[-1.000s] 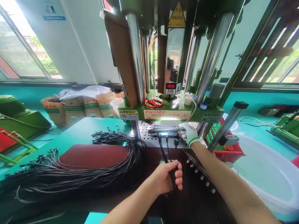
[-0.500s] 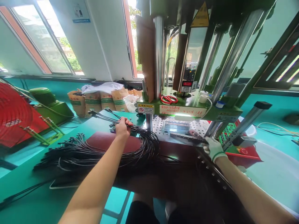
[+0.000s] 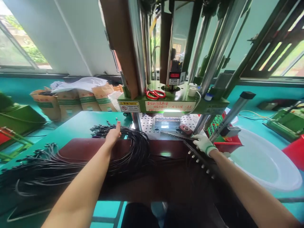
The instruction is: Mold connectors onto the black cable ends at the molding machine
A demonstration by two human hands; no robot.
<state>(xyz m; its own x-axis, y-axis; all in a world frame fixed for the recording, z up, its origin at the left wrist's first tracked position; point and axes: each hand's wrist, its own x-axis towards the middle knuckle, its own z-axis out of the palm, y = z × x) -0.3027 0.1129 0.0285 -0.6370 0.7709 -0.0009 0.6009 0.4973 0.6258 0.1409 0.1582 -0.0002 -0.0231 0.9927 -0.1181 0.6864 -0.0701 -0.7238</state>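
Black cables (image 3: 140, 147) are heaped across the table (image 3: 76, 126) toward its right edge, apparently done; the metal bar (image 3: 177, 136), without visible cables, seems left to be filled. Its end is gripped by the right hand (image 3: 203, 144); by the left hand (image 3: 112, 136) its own fingers are hidden, so its grip cannot be told.

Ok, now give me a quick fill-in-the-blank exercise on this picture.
The right hand, at the dark bar, wears a ____ glove.
The left hand wears ____ glove at all.
The bundled cables near the left hand are ____.
The scissors have ____ handles.

Missing words: white; no; black; red.
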